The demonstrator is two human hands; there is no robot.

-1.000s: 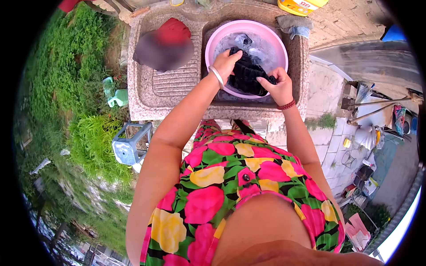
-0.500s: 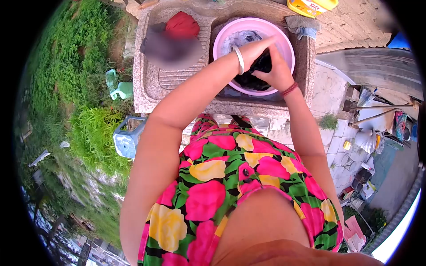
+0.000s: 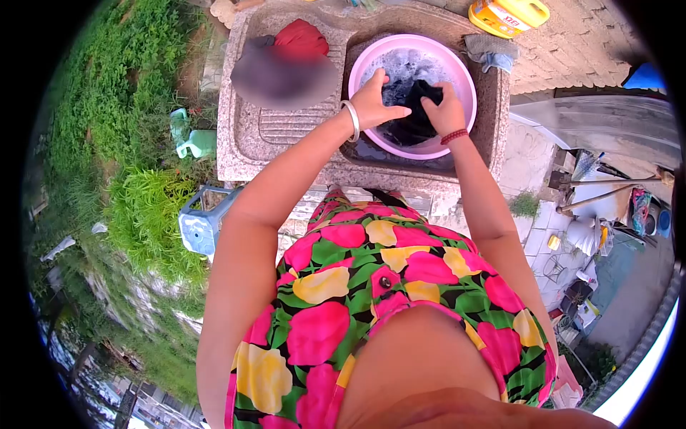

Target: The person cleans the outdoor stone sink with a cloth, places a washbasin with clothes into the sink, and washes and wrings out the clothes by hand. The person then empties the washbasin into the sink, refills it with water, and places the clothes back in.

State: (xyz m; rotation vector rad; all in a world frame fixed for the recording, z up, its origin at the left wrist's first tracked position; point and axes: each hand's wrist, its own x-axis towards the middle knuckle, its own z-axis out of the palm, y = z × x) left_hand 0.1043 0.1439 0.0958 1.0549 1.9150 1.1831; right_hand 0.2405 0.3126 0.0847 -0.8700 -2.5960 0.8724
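Stone double sink [image 3: 371,174], seen from above: the largest body here, with a ridged draining side on the left and a deep bowl on the right. The pink basin [image 3: 468,89] sits within that deep bowl; a hard downward push on its near rim might tip it and spill the foamy water [image 3: 409,58]. On the ridged side lie a dark bundle [image 3: 282,77], partly blurred, and, against it, a red cloth [image 3: 301,40]; splashes thrown leftward could wet both. A yellow plastic jug [image 3: 500,19] is beyond the far right corner, seemingly out of elbow range. The black cloth [image 3: 413,125] lies in the basin, mostly low in the suds, one fold raised. A grey rag [image 3: 489,46] rests on the sink's right edge, where a careless knock might drop it in. The right hand [image 3: 444,111] has thumb and fingers closed on the raised fold; being wet and soapy, the fabric could slide from so narrow a pinch. The left hand [image 3: 375,107] has its thumb spread well away from its fingers and appears to grip nothing, so the cloth's weight may pull unevenly. The silver bangle [image 3: 351,120], hanging loose at the left wrist, could snag a fold.
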